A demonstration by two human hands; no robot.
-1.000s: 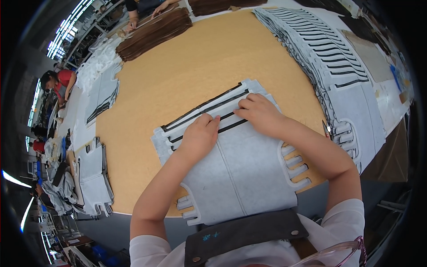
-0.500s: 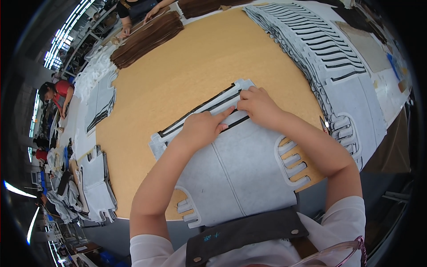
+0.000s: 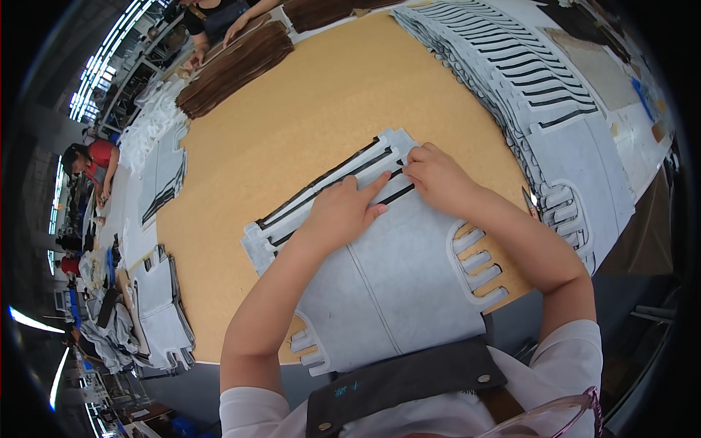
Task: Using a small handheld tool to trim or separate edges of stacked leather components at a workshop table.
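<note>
A light grey leather-like panel (image 3: 394,270) lies in front of me, with a centre seam, finger-shaped tabs on both sides and black-edged folded strips (image 3: 343,179) along its far end. My left hand (image 3: 343,212) rests on the panel, its index finger stretched along a black-edged strip and its thumb apart. At the right end of that same strip, the fingertips of my right hand (image 3: 442,179) are bent together in a pinch on the panel's folded edge. Exactly what sits between those fingertips is partly hidden.
A long fanned stack of similar grey panels (image 3: 504,80) runs along the right, with small snips (image 3: 531,203) beside it. More panels (image 3: 157,306) lie at left. Brown pieces (image 3: 237,66) lie at the far left of the tan table (image 3: 314,95), near another person's hands.
My right hand has shifted slightly right and nearer along the strip. My left hand moved a little to the right, its index finger still stretched out. The view shifted slightly.
</note>
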